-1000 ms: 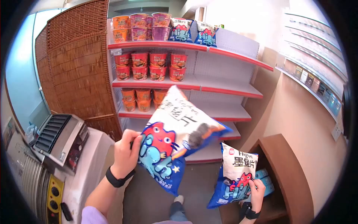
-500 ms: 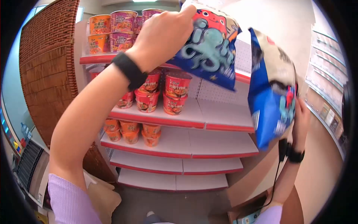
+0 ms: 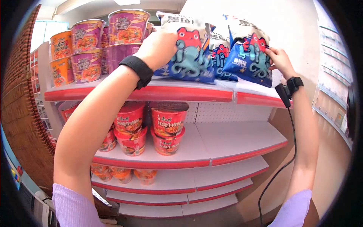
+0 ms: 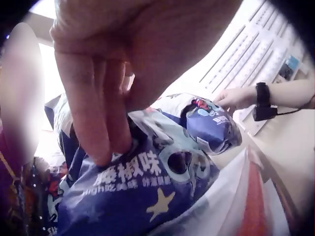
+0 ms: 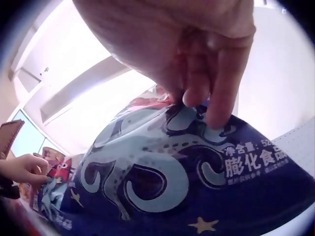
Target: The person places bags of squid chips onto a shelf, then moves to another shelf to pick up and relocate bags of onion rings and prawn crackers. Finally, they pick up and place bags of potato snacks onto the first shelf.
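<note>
Snack bags [image 3: 191,62] [image 3: 245,56] in both hands [image 3: 160,47] [image 3: 280,62]

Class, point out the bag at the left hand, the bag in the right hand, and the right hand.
Left-hand bag [image 3: 191,56]: head view, printed octopus.
Right-hand bag [image 3: 247,53]: head view, printed front.
Right hand [image 3: 281,62]: head view, back of hand.

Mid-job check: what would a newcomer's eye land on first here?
First, the left snack bag at the top shelf, blue and white with a red-and-teal cartoon, held by the left hand, and the matching right snack bag, tilted, pinched by the right hand. Next come the stacked purple cups and orange cups toward that shelf's left end, then the red cups below.
</note>
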`<state>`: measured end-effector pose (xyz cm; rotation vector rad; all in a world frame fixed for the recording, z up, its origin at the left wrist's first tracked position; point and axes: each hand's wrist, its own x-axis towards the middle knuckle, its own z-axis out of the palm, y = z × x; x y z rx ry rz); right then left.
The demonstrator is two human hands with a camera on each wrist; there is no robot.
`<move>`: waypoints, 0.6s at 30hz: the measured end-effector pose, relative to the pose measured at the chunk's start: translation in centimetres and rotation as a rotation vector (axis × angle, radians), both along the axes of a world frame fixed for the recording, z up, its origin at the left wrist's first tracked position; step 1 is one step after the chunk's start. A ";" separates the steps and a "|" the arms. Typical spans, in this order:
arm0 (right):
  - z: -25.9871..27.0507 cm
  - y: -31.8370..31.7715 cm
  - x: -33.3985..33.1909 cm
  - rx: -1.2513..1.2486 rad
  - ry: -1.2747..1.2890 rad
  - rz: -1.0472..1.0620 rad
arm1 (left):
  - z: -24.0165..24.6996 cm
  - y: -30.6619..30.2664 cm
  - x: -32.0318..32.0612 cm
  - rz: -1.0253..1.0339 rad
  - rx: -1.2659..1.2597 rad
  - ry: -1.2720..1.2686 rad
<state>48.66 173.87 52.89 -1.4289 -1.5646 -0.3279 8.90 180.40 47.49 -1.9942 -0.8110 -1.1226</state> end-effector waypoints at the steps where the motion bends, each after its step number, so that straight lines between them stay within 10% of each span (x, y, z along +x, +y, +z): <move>1: -0.1 1.2 0.1 -0.002 -0.004 -0.028 | -0.2 0.3 0.2 -0.005 0.003 -0.001; 8: -1.5 7.7 -1.8 0.146 -0.443 -0.119 | 1.5 -4.5 1.0 0.213 -0.089 0.051; 13: -0.5 5.6 -2.8 -0.158 -0.231 0.042 | 1.8 -3.6 1.7 0.088 0.100 0.358; 18: -0.8 4.5 -3.2 -0.244 -0.245 0.134 | -0.7 -1.4 3.5 0.252 -0.241 0.358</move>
